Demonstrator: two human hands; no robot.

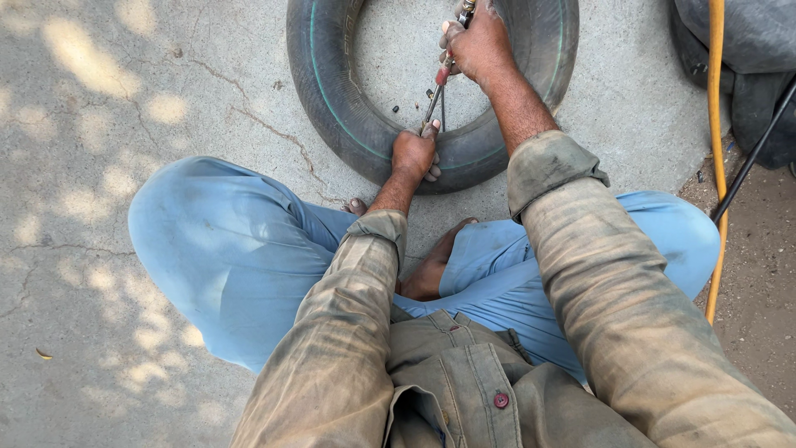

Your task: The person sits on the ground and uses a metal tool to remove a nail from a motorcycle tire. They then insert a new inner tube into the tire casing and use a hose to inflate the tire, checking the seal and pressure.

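A black rubber inner tube [348,99] with a thin green line is laid flat on the cracked concrete ground [99,124]. Its near edge is pressed by the left hand [413,154], while a slim metal tool [437,87] with a red band is gripped by the right hand [477,43] and angled down to the rubber. A yellow hose [715,99] is seen at the right.

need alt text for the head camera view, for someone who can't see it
A person sitting cross-legged on cracked concrete presses the left hand on a black rubber inner tube while the right hand grips a thin metal tool angled down toward it. A yellow hose runs along the right edge.
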